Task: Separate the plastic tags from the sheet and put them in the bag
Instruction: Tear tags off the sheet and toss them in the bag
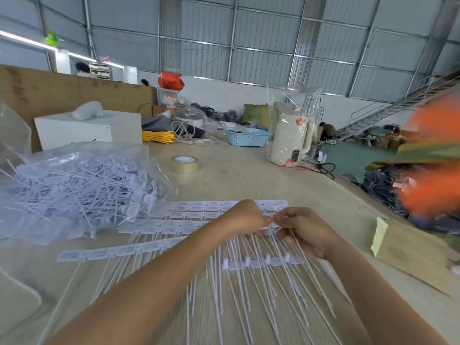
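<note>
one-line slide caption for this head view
Both hands, left and right, pinch a tag off the sheet, beside the bag.

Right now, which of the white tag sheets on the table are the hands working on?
The rightmost, nearest white plastic tag sheet: the left hand and right hand both pinch its top edge. The other sheets lie untouched to the left, beside the clear bag of tags.

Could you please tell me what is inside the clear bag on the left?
The bag holds a loose heap of separated white tags. Whatever lies beneath that heap is covered.
</note>
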